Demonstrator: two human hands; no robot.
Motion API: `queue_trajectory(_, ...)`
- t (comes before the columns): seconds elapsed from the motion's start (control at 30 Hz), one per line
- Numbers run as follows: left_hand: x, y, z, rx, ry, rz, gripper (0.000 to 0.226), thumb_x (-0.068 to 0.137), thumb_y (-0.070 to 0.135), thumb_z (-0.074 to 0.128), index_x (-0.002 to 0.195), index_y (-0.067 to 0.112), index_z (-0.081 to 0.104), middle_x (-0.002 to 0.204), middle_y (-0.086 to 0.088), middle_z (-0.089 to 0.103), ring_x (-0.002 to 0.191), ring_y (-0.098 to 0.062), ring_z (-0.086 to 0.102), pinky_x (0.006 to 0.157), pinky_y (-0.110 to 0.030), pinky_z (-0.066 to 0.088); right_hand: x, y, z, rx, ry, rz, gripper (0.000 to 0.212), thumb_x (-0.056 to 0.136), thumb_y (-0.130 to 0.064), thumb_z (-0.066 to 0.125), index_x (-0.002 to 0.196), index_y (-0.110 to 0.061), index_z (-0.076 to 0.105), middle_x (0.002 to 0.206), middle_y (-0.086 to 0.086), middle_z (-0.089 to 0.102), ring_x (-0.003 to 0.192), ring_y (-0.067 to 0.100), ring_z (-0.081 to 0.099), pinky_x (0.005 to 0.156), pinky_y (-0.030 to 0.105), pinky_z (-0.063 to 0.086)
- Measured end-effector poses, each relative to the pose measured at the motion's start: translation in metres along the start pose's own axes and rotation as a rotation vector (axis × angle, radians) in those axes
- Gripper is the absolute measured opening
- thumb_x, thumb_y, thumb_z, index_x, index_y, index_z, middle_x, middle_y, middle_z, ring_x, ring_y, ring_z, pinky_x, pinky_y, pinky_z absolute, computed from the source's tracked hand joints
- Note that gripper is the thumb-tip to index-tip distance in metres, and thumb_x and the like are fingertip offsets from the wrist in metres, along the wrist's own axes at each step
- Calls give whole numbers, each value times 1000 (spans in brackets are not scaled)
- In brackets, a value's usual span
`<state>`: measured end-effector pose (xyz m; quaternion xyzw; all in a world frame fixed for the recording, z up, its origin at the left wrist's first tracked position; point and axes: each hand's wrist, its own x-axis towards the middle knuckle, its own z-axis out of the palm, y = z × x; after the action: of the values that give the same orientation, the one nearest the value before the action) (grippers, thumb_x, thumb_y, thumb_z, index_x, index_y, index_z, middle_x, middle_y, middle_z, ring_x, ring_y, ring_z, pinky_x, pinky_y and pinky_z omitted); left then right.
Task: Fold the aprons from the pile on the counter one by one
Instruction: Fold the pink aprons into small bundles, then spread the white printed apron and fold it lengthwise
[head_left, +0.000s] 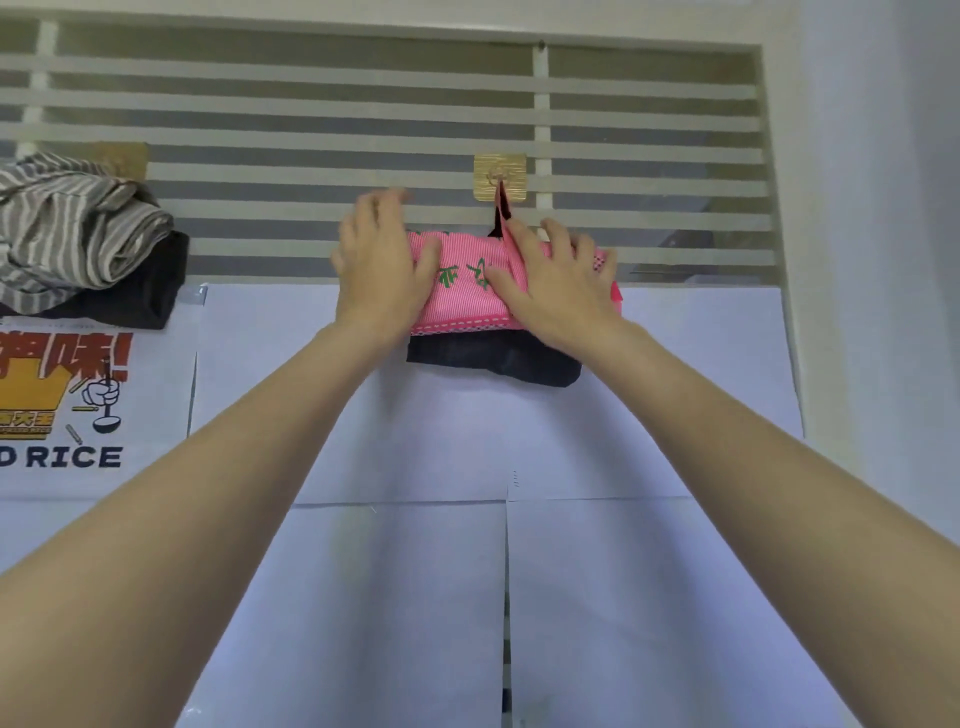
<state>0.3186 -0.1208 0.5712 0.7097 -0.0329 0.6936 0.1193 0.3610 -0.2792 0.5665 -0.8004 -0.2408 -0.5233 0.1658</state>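
A folded pink apron (467, 291) with green lettering lies on top of a folded dark apron (493, 358) at the far side of the counter. My left hand (382, 265) rests flat on the pink apron's left end, fingers straight. On the apron's right part lies my right hand (550, 280), fingers spread. A red strap (503, 202) runs up from the pink apron, beside my right index finger, to a gold wall hook (500, 176). The pile of unfolded aprons sits at the far left: a grey striped one (78, 228) over a black one (145, 291).
White paper sheets (467, 519) cover the counter. A printed sheet with "RICE" lettering (67, 405) lies at the left. A slatted window grille (363, 114) stands behind the aprons, and a white wall (883, 208) closes the right side.
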Motion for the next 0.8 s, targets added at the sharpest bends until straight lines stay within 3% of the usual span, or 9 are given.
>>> queue_trajectory(0.1,-25,-5,15,281,25,429,42,94,30,41,131,14,53,141,-7,47,132,-26,41,106,-48,27,-13,6,20,-5,71,16,60,97,-57,20,150,-37,2,159,8,0,145,34,0,113,56,-4)
queue_trajectory(0.13,-29,-10,21,378,-10,503,42,96,31,36,129,15,56,138,-6,51,130,-26,46,106,-50,30,-17,7,26,-35,80,8,60,97,-57,19,150,-37,-1,159,8,-4,145,35,-3,113,55,-6)
queue_trajectory(0.27,-31,-19,28,544,-219,492,61,102,37,8,131,11,55,137,-10,53,126,-31,49,101,-59,32,-24,12,51,-116,92,-33,62,96,-58,20,150,-36,-4,159,10,-8,144,37,-11,113,54,-8)
queue_trajectory(0.4,-29,-16,29,469,-390,385,80,82,49,-10,150,19,19,158,-2,14,146,-21,10,115,-50,1,-21,15,56,-167,86,-48,62,96,-60,19,150,-37,-2,159,11,-9,144,37,-12,112,53,-10)
queue_trajectory(0.47,-30,-14,28,497,-409,369,86,74,49,-17,151,22,10,159,2,5,146,-17,1,115,-47,-5,-20,14,54,-168,58,-37,62,96,-58,21,150,-36,-2,159,11,-8,144,37,-12,112,54,-10)
queue_trajectory(0.53,-31,-13,25,470,-370,390,81,80,48,-10,150,20,20,158,-2,14,146,-20,10,115,-50,1,-21,11,48,-166,26,-33,62,97,-56,23,150,-36,-1,159,11,-7,144,38,-11,112,55,-9)
queue_trajectory(0.67,-41,-13,14,471,-148,478,49,95,28,27,132,11,54,139,-11,50,129,-30,46,105,-56,29,-31,3,31,-187,85,-88,56,100,-46,25,151,-31,9,159,13,3,145,36,-2,113,53,-7)
queue_trajectory(0.8,-76,1,-3,298,-78,495,46,91,19,34,132,9,53,140,-10,49,131,-27,45,109,-50,25,-61,-13,16,-138,168,-188,52,97,-31,30,147,-18,31,154,18,23,143,32,18,114,53,3)
